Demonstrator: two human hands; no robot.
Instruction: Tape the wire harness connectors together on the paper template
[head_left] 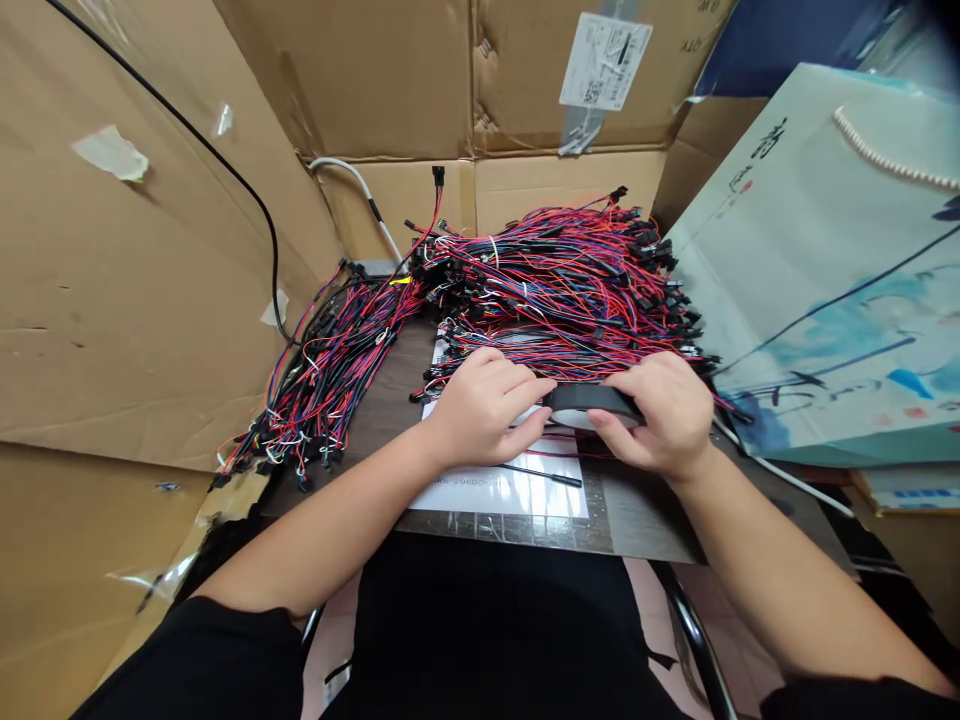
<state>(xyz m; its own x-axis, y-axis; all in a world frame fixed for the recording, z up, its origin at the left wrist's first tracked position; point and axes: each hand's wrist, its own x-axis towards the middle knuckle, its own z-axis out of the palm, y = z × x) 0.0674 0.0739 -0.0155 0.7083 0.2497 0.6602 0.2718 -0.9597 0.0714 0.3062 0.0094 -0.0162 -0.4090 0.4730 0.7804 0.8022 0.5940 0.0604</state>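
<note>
A roll of black tape is between my two hands, just in front of the wire pile. My right hand grips it from the right, thumb below and fingers above. My left hand is pinched at the roll's left side; what lies between its fingertips is too small to make out. Under the hands are a white printed sheet and a thin black cable end. Red, blue and black wires with black connectors are heaped behind the hands.
Another wire bundle lies on the left of the dark table. Cardboard walls the left and back. A pale paper bag stands at the right, with a white cable near its foot.
</note>
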